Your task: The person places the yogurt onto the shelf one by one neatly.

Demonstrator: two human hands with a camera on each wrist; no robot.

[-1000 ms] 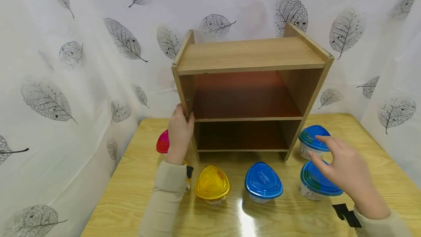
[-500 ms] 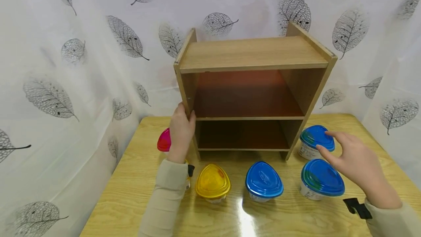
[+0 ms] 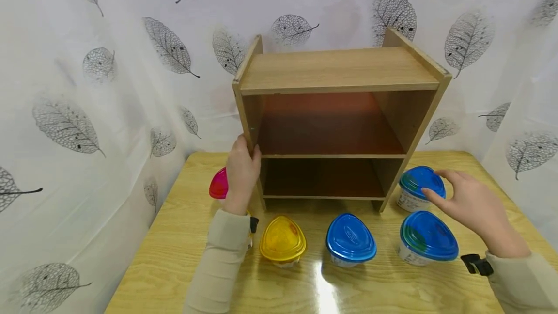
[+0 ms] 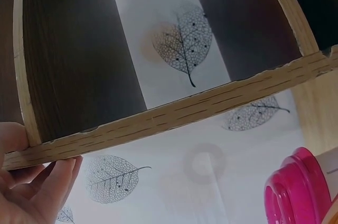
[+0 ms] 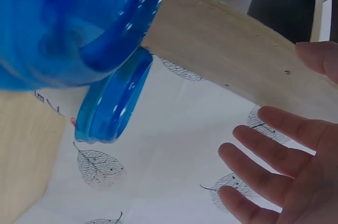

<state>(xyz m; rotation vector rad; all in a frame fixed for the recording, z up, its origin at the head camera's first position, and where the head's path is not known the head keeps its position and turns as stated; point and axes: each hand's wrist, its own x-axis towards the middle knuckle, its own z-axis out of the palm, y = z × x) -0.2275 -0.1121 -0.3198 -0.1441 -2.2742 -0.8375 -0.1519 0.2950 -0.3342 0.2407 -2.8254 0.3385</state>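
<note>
A wooden shelf unit [image 3: 340, 71] stands on the table. My left hand [image 3: 240, 173] grips the front edge of its left side panel, thumb on the inner side; the left wrist view shows the fingers round the wooden edge [image 4: 158, 121]. My right hand [image 3: 477, 207] hovers with spread fingers near two blue-lidded tubs on the right, holding nothing. The rear tub [image 3: 422, 182] sits beside the shelf's right panel, the nearer tub [image 3: 429, 236] in front of it. In the right wrist view the fingers are extended, apart from the blue lids [image 5: 113, 102].
In front of the shelf stand a yellow-lidded tub [image 3: 283, 239] and another blue-lidded tub [image 3: 350, 237]. A pink-lidded tub [image 3: 219, 184] and a mostly hidden yellowish one lie behind my left arm. Leaf-patterned sheeting [image 3: 117, 125] surrounds the wooden table [image 3: 170, 236].
My right hand has moved right and slightly toward the back, off from over the nearer blue-lidded tub. My left hand keeps its hold on the shelf panel. The view has shifted slightly.
</note>
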